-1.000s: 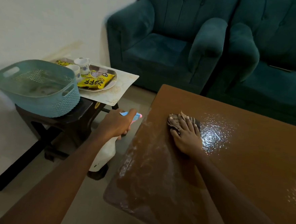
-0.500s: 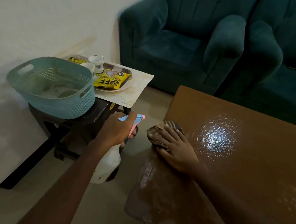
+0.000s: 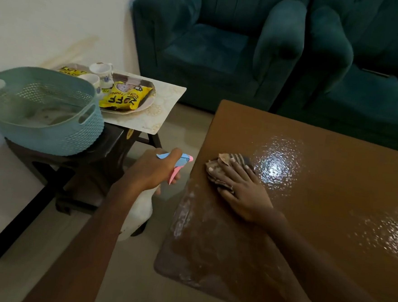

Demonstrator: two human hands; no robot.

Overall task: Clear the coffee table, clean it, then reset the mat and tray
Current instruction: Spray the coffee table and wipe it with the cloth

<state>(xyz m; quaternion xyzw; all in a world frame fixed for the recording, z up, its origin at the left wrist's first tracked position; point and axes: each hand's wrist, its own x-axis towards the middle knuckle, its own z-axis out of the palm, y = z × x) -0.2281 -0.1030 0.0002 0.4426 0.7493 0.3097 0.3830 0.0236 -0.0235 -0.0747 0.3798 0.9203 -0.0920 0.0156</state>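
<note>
Brown coffee table (image 3: 318, 218) wet, streaked; loaded tray (image 3: 137, 110) sits on mat (image 3: 164, 108).

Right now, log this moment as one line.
step: cleaning; left hand: holds spray bottle; right hand: presses cloth on coffee table; tray: on mat

Dim sitting room, green seats at the far side
A dark green armchair (image 3: 212, 48) stands far, a second armchair (image 3: 373, 97) just beside it on the right; pale wall (image 3: 50, 10) left, dark stool (image 3: 103, 151) on beige floor (image 3: 45, 246).
</note>
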